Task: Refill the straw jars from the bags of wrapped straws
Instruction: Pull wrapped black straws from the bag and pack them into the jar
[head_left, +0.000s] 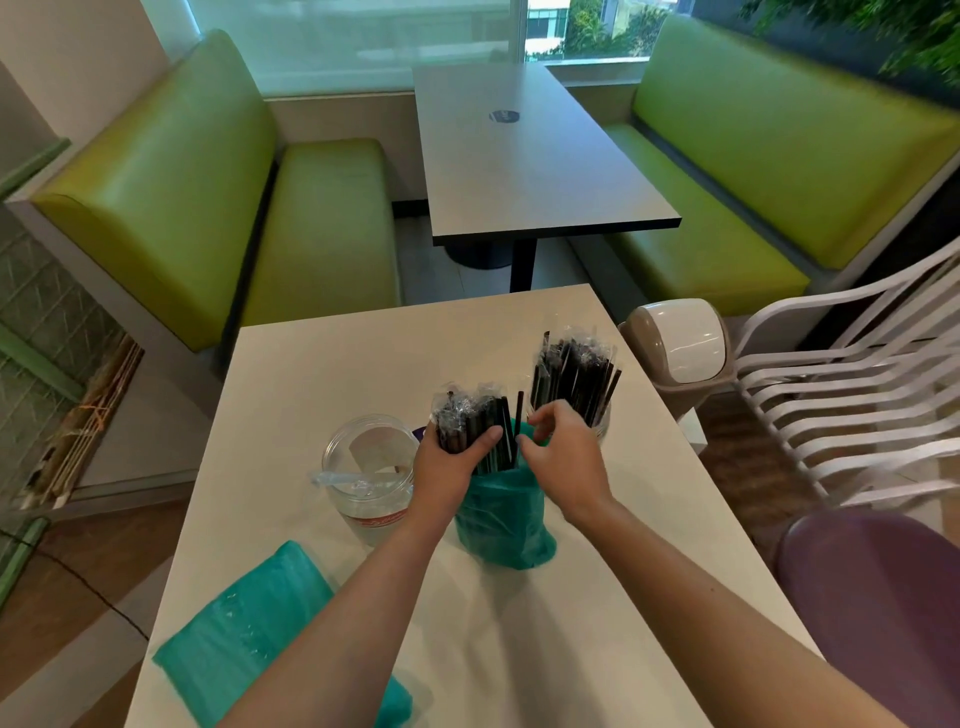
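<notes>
At mid-desk (322, 364), the left hand (447, 462) grips a bundle of black straws (470, 423) in clear wrappers, standing in a teal bag (501, 525). The right hand (563, 457) pinches the bag's rim. A full jar (571, 384) stands behind; a near-empty jar (369, 473) sits left.

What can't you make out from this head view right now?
- Far jar: body hidden behind right hand; fill level unknown.
- Teal bag: opaque; remaining straws unseen.
- Purple object: mostly hidden behind left hand.
- Near jar: label too blurred.
</notes>
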